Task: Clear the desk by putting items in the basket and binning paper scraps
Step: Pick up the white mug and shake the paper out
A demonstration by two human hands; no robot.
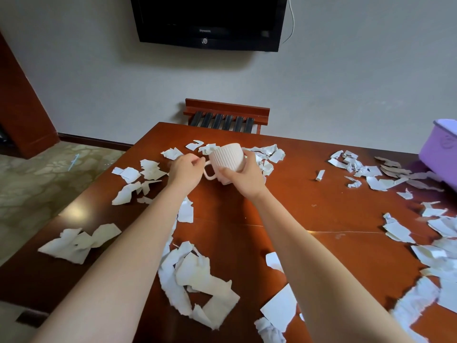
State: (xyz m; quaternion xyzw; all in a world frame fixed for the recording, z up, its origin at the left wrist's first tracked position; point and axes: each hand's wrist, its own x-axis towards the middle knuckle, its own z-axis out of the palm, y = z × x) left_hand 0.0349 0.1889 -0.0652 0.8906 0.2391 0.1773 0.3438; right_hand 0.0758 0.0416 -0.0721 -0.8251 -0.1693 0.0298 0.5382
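A pale pink ribbed mug [226, 158] is held tilted above the far middle of the brown desk [309, 219]. My right hand [243, 175] grips its body from below. My left hand [185, 169] is at the mug's handle side with fingers curled, pinching a small paper scrap near the handle. Torn white paper scraps [197, 273] lie scattered over most of the desk. The purple basket [440, 149] stands at the desk's far right edge, partly out of frame.
A small rolled paper stub [320, 175] lies right of the mug. A wooden rack [226, 116] stands behind the desk against the wall, under a black television [209, 21]. The desk's left edge drops to a tiled floor.
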